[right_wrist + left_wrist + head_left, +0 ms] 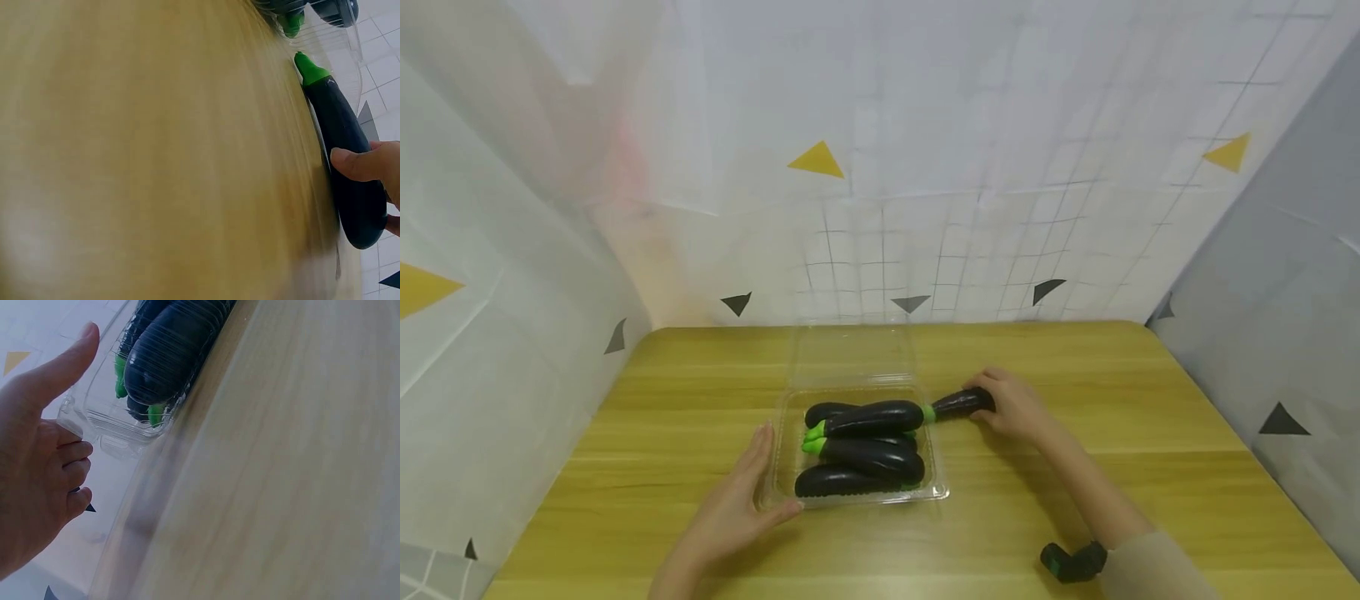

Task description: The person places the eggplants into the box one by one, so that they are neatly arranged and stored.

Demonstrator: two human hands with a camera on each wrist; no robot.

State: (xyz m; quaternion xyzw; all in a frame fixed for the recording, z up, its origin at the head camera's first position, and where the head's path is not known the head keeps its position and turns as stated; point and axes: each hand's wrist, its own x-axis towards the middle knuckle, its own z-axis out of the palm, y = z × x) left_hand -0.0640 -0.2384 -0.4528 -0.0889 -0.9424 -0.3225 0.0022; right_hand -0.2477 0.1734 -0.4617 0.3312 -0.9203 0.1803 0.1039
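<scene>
Right grip (1017, 407) holds black eggplant (342, 119), left grip (736, 502) beside clear container (938, 490)

Wooden table (1075, 358), white walls (925, 100), yellow triangles (822, 161)

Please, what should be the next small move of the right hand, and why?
Probably, the right hand should lift its eggplant over the side of the box: this eggplant is outside, green end towards the box, the lid is open, and other eggplants lie inside.
</scene>
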